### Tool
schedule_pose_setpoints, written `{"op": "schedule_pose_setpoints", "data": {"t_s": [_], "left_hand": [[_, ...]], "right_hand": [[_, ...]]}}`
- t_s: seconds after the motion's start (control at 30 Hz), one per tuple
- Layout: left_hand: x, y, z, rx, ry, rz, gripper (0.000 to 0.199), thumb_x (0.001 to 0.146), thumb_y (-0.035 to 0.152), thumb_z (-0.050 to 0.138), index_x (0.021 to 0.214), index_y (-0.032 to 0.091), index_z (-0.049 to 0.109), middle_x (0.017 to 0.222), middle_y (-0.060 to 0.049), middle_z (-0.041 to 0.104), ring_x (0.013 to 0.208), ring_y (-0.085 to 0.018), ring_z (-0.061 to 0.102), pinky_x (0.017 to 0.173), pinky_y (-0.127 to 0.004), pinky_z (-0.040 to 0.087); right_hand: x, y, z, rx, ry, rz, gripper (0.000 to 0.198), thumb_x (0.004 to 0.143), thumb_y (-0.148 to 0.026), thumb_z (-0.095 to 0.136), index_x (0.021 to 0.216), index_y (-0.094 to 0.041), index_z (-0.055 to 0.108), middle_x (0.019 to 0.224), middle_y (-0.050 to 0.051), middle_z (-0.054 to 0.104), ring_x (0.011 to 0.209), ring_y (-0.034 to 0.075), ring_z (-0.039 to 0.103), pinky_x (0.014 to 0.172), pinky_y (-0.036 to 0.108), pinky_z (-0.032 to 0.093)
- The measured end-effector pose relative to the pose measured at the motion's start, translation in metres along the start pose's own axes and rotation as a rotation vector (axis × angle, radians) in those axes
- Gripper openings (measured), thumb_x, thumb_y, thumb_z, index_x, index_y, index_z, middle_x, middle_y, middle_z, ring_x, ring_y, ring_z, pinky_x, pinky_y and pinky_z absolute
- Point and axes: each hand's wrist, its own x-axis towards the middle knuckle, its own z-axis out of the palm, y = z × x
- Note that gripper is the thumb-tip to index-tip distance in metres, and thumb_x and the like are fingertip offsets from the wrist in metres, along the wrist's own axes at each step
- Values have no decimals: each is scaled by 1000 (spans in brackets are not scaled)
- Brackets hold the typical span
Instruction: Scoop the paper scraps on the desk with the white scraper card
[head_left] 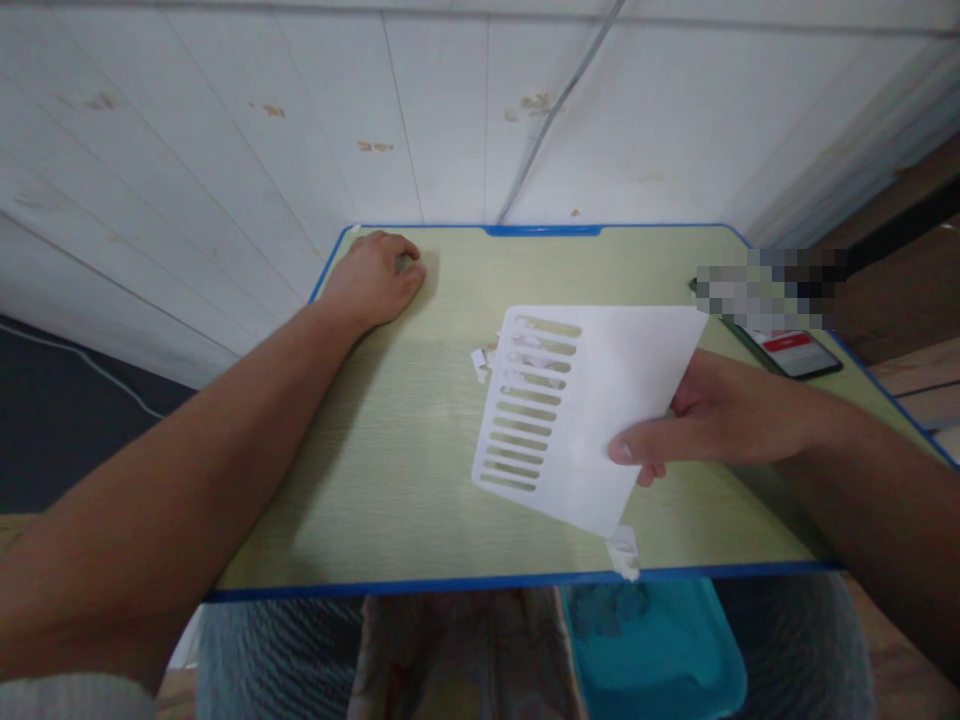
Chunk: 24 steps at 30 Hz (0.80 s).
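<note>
My right hand [697,420] grips a white slotted sheet [592,400] by its right edge, thumb on top and fingers underneath. Rounded slots run in a column down the sheet's left side, and whitish scraps show through the upper ones. Small white paper scraps [480,362] lie just past its left edge. Another torn white scrap [622,552] is by the sheet's lower corner, near the table's front edge. At the far left of the table rests my left hand [379,275], fingers loosely curled, a small gap between thumb and forefinger. Nothing shows in it.
The light green table [375,500] has a blue rim and stands against a white plank wall [435,120]. A phone [802,350], partly blurred out, lies at the right edge. Below the front edge are a blue tub [675,660] and an open bag [465,650]. A grey cable [559,105] runs down the wall.
</note>
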Motion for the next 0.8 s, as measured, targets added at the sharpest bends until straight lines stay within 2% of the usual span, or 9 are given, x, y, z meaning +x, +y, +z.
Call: {"op": "schedule_pose_setpoints", "data": {"t_s": [0.07,0.2,0.33,0.43,0.63,0.8], "left_hand": [[1,-1,0,3,-2,2,43,105,46,51,130,21,76,144,-6,74,138,-30,59,131,-47,42],[1,-2,1,19,-4,2,44,106,46,50,131,21,75,144,-6,74,137,-27,59,131,-46,42],[1,0,0,18,-15,-16,46,105,46,50,132,19,74,145,-3,73,139,-27,57,131,-45,41],[1,0,0,9,-15,-6,45,104,46,50,131,19,75,147,-5,73,140,-29,59,132,-48,42],[4,-6,5,-43,21,-7,40,98,49,57,129,33,77,142,-7,77,144,-37,60,131,-59,42],[5,-7,6,-59,21,0,41,99,50,53,127,33,78,142,-8,77,143,-38,61,131,-59,42]], "right_hand": [[-1,0,0,-5,-25,14,23,93,-36,88,97,-15,77,80,5,81,63,16,75,56,22,65],[-2,0,0,0,21,10,19,93,-33,86,97,-17,76,80,3,80,64,16,75,56,22,64],[-3,0,2,23,-100,70,22,92,-34,86,102,-16,76,81,4,81,65,17,77,57,23,65],[-3,0,0,40,-82,54,23,91,-34,89,99,-16,77,80,4,81,63,17,76,56,24,65],[-1,-3,-5,33,29,15,14,90,-28,87,93,-17,79,79,3,81,61,16,75,52,22,63],[0,-1,-5,48,-82,45,17,89,-29,89,93,-18,76,77,2,79,58,14,72,52,21,62]]}}
